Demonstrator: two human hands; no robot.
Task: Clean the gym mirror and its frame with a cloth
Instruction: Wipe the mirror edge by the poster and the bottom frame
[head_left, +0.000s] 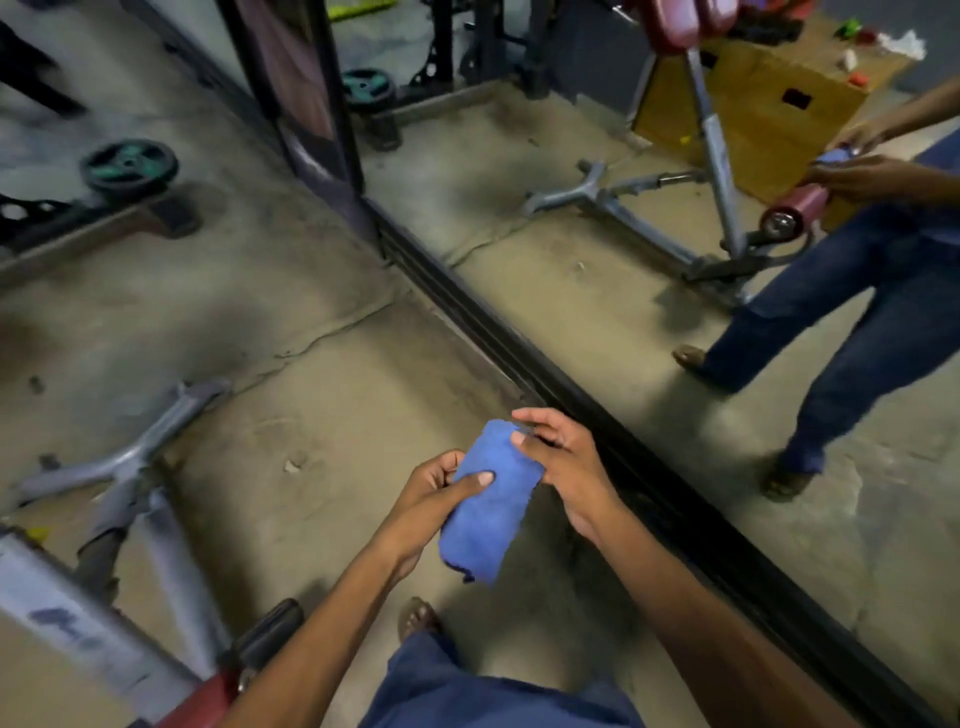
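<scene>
A folded blue cloth sits between both hands at the lower middle of the head view. My left hand grips its lower half, thumb pressed on top. My right hand pinches the cloth's upper edge with its fingertips. The gym mirror fills the right half and reflects me holding the cloth. Its dark bottom frame runs diagonally along the floor just right of my hands. A dark upright frame post stands at the top middle.
A grey bench base with a red pad lies on the cracked concrete floor at the left. A green weight plate lies at the far left. The mirror reflects the bench and a wooden box.
</scene>
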